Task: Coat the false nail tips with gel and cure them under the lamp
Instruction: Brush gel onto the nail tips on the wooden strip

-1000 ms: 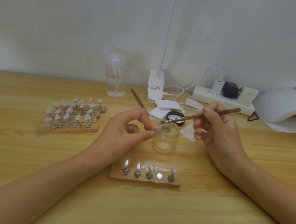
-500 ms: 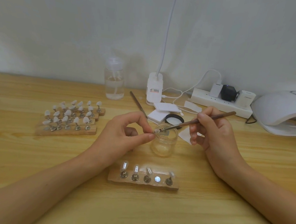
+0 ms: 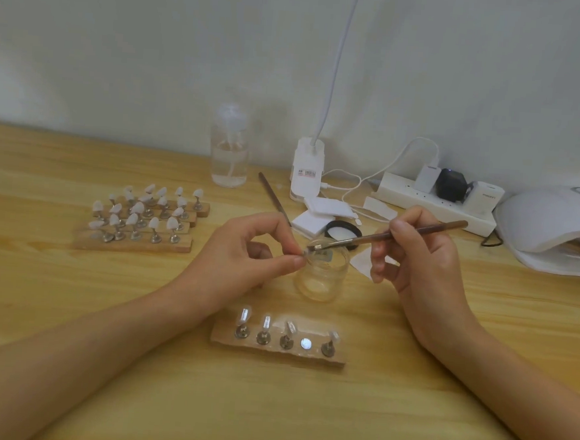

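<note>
**A:** Head view. What's the left doing?

**B:** Left grip [image 3: 241, 254] is closed, thumb and forefinger clamped on a small piece [image 3: 307, 252] right over the rim of the clear jar [image 3: 322, 280]. It's too tiny to say what it is.

**A:** And the other?

**B:** Right grip [image 3: 419, 270] is curled round a brown brush [image 3: 359, 241], bristle end touching that small piece at the left fingertips.

**A:** Where are the tips?

**B:** On the person's side of both grips there's a wooden holder [image 3: 272, 351] on the worktop [image 3: 405, 417]. It has four clear nail tips [image 3: 244, 314] standing up and one bare metal disc [image 3: 305, 343]. Well out to the left of the left grip are more wooden strips carrying white tips [image 3: 134, 215]. Out past the right grip is the white curing lamp [image 3: 552, 221].

**A:** And behind?

**B:** Beyond the grips are a black lid [image 3: 343, 228], white pads [image 3: 320, 210], a spray bottle [image 3: 230, 150] and a power strip [image 3: 434, 204].
</note>
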Motion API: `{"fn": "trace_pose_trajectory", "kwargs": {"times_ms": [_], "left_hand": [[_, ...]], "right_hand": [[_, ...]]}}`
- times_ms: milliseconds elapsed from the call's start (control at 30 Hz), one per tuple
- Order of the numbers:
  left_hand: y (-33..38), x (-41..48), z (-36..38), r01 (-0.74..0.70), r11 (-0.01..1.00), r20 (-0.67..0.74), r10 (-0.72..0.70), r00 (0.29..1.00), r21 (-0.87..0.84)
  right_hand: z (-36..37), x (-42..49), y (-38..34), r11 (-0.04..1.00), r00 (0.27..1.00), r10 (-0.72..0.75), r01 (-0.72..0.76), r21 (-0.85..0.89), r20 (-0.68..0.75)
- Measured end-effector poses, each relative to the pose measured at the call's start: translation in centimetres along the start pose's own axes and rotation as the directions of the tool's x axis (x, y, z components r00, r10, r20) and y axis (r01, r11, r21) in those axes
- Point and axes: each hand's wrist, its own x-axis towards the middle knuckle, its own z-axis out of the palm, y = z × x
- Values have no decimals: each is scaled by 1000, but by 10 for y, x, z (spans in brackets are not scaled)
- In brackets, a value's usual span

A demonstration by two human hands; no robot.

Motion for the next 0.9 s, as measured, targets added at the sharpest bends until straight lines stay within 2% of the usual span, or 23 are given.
{"fn": "trace_pose_trajectory", "kwargs": {"times_ms": [367,467,633,767,900], "left_hand": [[2,0,1,13,1000,-8,-13,1000,-15],[2,0,1,11,1000,-3,-11,1000,-12],[0,1,1,8,1000,-14,-8,1000,13],[0,0,1,5,1000,-9,-5,1000,16],[1,1,1,10,999,-17,-10,1000,36]], "right_hand": [[-2,-1,-2,1000,999,-5,5,2,-47],[0,0,-2,1000,1000,-13,13,20,-2],[-2,0,-1,1000,999,-9,9,15,-37],[-1,0,-1,1000,1000,-28,28,7,3],[-1,0,-2,1000,999,-14,15,18,-45]]}}
